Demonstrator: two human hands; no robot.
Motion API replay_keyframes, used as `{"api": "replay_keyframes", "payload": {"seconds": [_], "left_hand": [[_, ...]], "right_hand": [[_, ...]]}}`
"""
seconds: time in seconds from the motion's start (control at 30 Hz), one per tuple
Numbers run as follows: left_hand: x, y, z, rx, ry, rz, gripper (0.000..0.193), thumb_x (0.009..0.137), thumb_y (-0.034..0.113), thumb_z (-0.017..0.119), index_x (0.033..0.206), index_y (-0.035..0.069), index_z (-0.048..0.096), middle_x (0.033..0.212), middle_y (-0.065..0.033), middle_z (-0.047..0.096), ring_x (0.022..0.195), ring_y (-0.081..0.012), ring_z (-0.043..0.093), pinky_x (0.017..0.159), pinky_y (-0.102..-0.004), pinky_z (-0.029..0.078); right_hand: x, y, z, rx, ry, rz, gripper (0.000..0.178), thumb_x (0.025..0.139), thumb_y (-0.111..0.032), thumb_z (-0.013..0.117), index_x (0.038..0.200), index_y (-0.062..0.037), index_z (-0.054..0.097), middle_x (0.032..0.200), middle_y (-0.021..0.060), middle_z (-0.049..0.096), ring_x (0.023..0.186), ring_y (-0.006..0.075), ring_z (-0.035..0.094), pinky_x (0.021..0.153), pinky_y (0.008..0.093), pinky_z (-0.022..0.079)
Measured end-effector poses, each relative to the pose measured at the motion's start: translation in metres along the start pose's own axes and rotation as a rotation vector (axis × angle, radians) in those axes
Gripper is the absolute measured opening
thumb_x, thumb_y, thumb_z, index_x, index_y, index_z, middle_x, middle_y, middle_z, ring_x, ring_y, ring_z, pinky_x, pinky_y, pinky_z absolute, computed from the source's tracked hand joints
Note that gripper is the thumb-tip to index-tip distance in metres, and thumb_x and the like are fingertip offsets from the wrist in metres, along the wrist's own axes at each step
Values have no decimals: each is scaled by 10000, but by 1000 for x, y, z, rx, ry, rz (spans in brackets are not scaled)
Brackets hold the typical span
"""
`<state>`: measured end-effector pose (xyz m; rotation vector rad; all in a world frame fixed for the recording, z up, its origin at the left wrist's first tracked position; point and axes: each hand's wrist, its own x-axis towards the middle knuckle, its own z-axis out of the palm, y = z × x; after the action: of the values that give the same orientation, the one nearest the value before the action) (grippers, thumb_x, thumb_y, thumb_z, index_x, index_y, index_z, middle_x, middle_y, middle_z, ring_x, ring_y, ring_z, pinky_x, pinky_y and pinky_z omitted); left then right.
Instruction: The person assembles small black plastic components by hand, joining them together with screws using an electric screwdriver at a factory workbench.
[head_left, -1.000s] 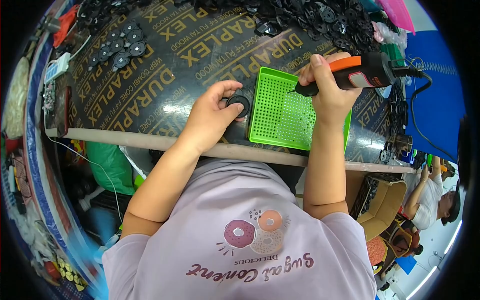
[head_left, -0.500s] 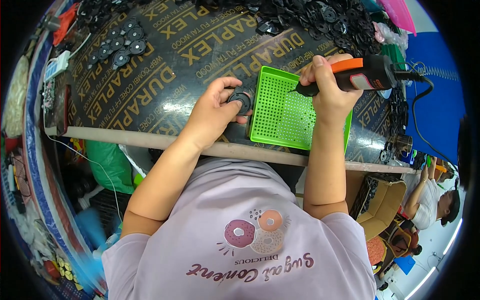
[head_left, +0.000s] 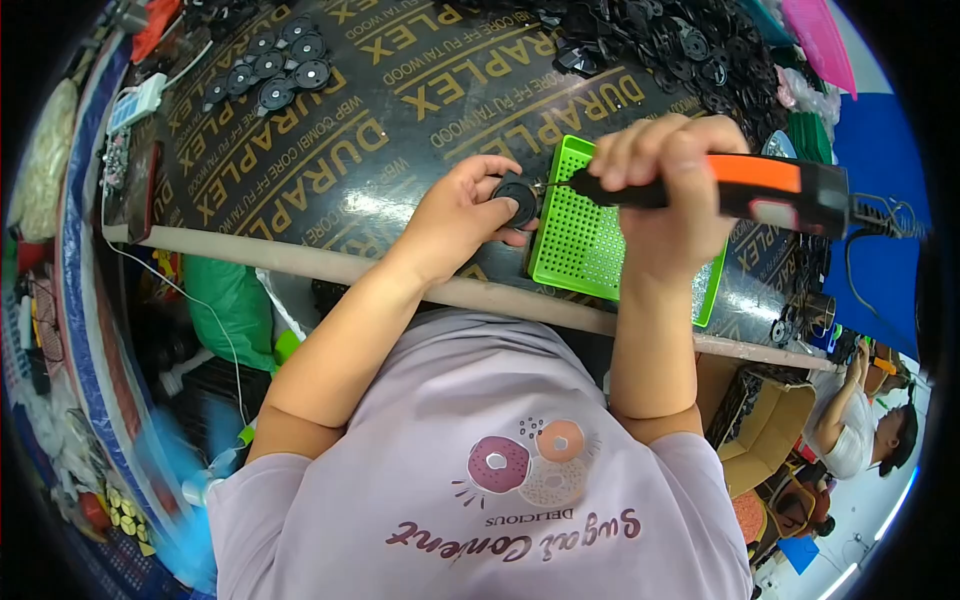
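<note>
My left hand (head_left: 465, 215) grips a round black plastic part (head_left: 515, 203) by its rim, thumb on its face, just left of the green perforated tray (head_left: 543, 262). Wrapped around a black and orange electric screwdriver (head_left: 755, 185) is my right hand (head_left: 680, 170), above the tray. The screwdriver lies almost level, its thin bit pointing left and its tip close to the edge of the round part; whether they touch I cannot tell. Small shiny pieces lie in the tray, partly hidden beneath my right hand and forearm.
A cluster of assembled round black parts (head_left: 275, 68) lies at the far left of the table. Loose black parts (head_left: 670, 45) are heaped at the far right. The screwdriver's cord (head_left: 850, 260) hangs at the right. Another person (head_left: 855, 430) sits beyond an open cardboard box (head_left: 770, 425).
The screwdriver has swung level, and its bit has come left to the round part. My left hand still holds that part. The whole view has shifted slightly.
</note>
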<state>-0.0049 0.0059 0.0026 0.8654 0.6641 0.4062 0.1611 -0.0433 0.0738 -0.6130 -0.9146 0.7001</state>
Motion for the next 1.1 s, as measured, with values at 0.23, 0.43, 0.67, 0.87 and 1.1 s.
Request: {"api": "replay_keyframes", "payload": {"seconds": [0.23,0.43,0.67,0.87,1.1], "left_hand": [[2,1,0,-38,5,0,372,869,-46,521,1227,-48,420,1015,-144,628,849,-194,663,661,-266,572],[1,2,1,-48,11,-9,355,871,-39,526,1215,-45,436,1030,-136,625,841,-193,662,660,-266,571],[-1,5,1,9,-28,-25,341,888,-39,507,1221,-29,438,1073,-128,608,865,-187,646,670,-272,562],[1,-1,1,2,-22,18,342,900,-36,494,1235,-24,432,1071,-114,608,878,-186,639,679,-266,553],[5,-7,1,57,-25,139,386,919,-11,481,1298,10,409,1079,-102,610,893,-168,629,711,-265,545]], "right_hand": [[-8,21,17,-159,-29,17,264,762,106,688,865,-35,490,708,72,590,590,102,597,495,209,486],[-9,30,13,-198,-69,2,262,755,117,680,857,-31,489,718,72,602,580,87,580,493,199,472],[-6,23,23,-370,-187,100,193,811,122,538,847,-36,433,656,92,533,532,163,545,573,352,504],[-11,22,31,-492,-81,67,223,796,120,600,844,-39,451,667,87,554,530,138,548,557,294,500],[-4,12,25,-268,-301,96,282,746,106,684,863,-31,467,681,88,569,600,152,571,585,291,503]]}}
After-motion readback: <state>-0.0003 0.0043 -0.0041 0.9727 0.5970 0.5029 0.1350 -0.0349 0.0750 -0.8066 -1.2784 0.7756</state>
